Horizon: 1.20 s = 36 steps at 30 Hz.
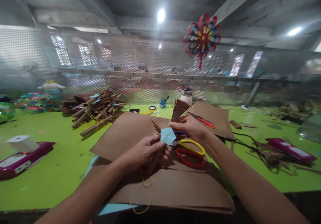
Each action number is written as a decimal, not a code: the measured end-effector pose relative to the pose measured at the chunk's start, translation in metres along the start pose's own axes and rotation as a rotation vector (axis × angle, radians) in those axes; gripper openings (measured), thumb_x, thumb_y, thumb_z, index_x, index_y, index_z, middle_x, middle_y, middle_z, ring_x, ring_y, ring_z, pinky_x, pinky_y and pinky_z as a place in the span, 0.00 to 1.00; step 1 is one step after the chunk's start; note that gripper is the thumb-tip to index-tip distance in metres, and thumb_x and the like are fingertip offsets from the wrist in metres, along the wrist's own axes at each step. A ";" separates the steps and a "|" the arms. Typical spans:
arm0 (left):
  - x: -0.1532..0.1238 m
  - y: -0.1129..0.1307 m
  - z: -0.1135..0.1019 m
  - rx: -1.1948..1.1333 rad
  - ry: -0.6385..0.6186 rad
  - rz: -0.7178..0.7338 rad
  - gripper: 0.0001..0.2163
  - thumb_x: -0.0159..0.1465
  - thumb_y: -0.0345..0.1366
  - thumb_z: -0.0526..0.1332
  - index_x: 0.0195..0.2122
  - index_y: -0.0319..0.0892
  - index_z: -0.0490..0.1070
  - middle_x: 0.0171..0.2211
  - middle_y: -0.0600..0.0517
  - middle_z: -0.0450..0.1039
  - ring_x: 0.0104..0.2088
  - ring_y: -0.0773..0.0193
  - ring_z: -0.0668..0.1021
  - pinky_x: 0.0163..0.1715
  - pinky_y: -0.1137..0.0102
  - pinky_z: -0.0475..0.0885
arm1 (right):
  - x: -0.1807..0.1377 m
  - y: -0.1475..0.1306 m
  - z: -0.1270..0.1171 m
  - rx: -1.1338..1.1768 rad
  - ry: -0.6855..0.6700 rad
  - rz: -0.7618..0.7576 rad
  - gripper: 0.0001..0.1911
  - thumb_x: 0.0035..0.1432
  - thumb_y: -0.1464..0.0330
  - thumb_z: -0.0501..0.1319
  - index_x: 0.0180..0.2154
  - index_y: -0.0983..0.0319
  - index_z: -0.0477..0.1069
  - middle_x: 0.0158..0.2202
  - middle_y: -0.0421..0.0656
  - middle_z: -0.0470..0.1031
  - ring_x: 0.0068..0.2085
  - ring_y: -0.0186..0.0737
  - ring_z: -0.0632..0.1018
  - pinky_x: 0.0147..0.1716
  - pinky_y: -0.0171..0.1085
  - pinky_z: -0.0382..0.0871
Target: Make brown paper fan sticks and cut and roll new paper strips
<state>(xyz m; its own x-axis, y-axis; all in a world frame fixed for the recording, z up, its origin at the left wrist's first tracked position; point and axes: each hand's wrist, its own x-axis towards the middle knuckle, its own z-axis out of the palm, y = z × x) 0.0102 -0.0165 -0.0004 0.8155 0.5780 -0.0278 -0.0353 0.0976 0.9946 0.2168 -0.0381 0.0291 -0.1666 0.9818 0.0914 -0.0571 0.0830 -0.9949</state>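
Observation:
My left hand (146,150) is closed, thumb and fingers pinching a light-blue paper pentagon (168,136). A rolled brown paper piece seems to hang below those fingers, partly hidden. My right hand (192,127) is closed too, its fingertips at the base of a pleated brown paper fan (180,110) that spreads upward just behind the pentagon. Yellow string (147,186) trails down beneath my left hand. Scissors with red and yellow handles (191,165) lie under my hands on stacked brown paper sheets (175,189). Beyond my right wrist rests a slim red-and-black tool (204,120).
Brown paper rolls tied with yellow string (97,112) are heaped at the back left of the green table (62,160). A purple power strip (23,162) lies on the left, another power strip (292,150) on the right with black cables. A blue ink bottle (162,104) stands behind.

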 end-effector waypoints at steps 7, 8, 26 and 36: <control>-0.001 0.007 -0.010 0.116 0.064 0.123 0.13 0.63 0.44 0.59 0.40 0.39 0.69 0.33 0.48 0.74 0.31 0.66 0.73 0.30 0.74 0.66 | 0.007 -0.004 -0.006 0.019 0.149 -0.140 0.21 0.46 0.53 0.66 0.27 0.66 0.75 0.25 0.43 0.74 0.25 0.31 0.72 0.27 0.33 0.66; -0.002 0.010 -0.012 0.118 0.094 0.167 0.12 0.63 0.44 0.59 0.39 0.39 0.70 0.34 0.48 0.74 0.32 0.67 0.73 0.29 0.74 0.65 | 0.010 -0.004 -0.009 0.029 0.210 -0.193 0.21 0.47 0.52 0.66 0.28 0.67 0.76 0.26 0.44 0.75 0.26 0.31 0.72 0.28 0.34 0.66; -0.020 0.036 -0.037 -0.229 0.392 0.369 0.09 0.62 0.37 0.58 0.36 0.36 0.72 0.30 0.48 0.77 0.23 0.68 0.74 0.25 0.74 0.68 | -0.003 0.000 0.067 -0.528 0.103 -0.501 0.11 0.53 0.66 0.61 0.39 0.61 0.76 0.38 0.45 0.77 0.38 0.39 0.75 0.32 0.36 0.69; -0.021 0.037 -0.037 -0.233 0.385 0.363 0.09 0.60 0.38 0.60 0.38 0.39 0.70 0.31 0.50 0.76 0.22 0.65 0.75 0.20 0.71 0.72 | 0.024 0.051 0.105 -0.271 -0.050 -0.236 0.16 0.57 0.62 0.56 0.22 0.64 0.67 0.18 0.37 0.65 0.21 0.30 0.65 0.24 0.31 0.59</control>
<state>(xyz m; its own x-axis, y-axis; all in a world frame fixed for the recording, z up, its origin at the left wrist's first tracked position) -0.0299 0.0047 0.0329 0.4597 0.8569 0.2333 -0.4357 -0.0113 0.9000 0.1060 -0.0282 -0.0145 -0.2283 0.9212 0.3152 0.1624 0.3552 -0.9206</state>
